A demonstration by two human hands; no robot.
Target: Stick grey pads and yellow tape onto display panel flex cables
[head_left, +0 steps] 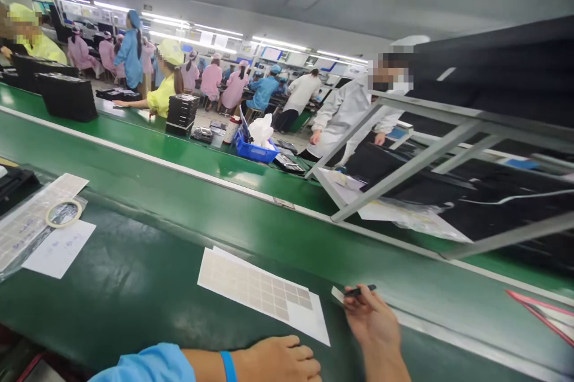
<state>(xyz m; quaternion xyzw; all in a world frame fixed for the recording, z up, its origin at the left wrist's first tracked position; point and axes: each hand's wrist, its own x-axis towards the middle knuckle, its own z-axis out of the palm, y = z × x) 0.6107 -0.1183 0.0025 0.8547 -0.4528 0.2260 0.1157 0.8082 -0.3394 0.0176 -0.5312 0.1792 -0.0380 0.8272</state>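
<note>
My right hand (372, 319) is closed around a slim black tool (359, 291), whose exact kind I cannot make out. A small pale sticker (337, 295) juts out at its left end, beside my fingertips. Just left of this hand, a sheet of beige square stickers (251, 283) lies slanted on the dark green bench, with bare white backing at its lower right. Another white sheet shows from under it. My left hand (280, 361), with a blue band at the wrist, rests palm down below the sheet. Its fingers lie loosely on the bench, holding nothing.
A tape roll (64, 214) sits on more sticker sheets at left. Beyond the green conveyor (179, 185), a blue basket (255, 150) holds white material near black stacked trays (182, 113). A metal frame (403, 161) rises at right. Several people work behind.
</note>
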